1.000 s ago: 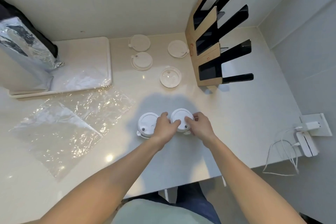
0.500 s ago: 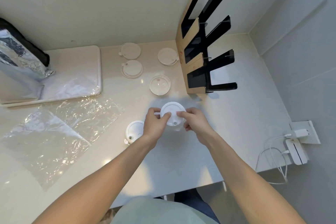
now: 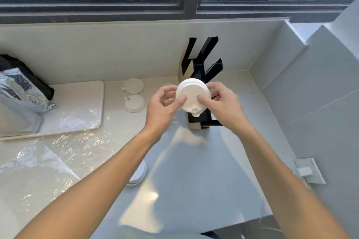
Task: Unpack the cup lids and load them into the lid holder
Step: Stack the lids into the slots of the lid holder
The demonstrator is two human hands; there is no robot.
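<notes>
A white cup lid [image 3: 191, 95] is held up in the air in front of the black lid holder [image 3: 204, 68], tilted toward me. My left hand [image 3: 165, 105] pinches its left edge and my right hand [image 3: 221, 103] grips its right edge. The holder's lower slots are hidden behind the lid and my hands. Two more white lids [image 3: 133, 85] [image 3: 134, 103] lie flat on the counter to the left. Another lid [image 3: 138, 176] peeks out from under my left forearm.
Crumpled clear plastic wrap [image 3: 58, 153] lies on the counter at the left. A white tray [image 3: 77, 110] and a silver foil bag [image 3: 19, 95] sit at the far left. A wall socket with a plug [image 3: 308, 170] is at the right. A window runs above the back wall.
Both hands lifted the lid off the counter and carried it up in front of the holder. The camera tilted up, so the window came into view.
</notes>
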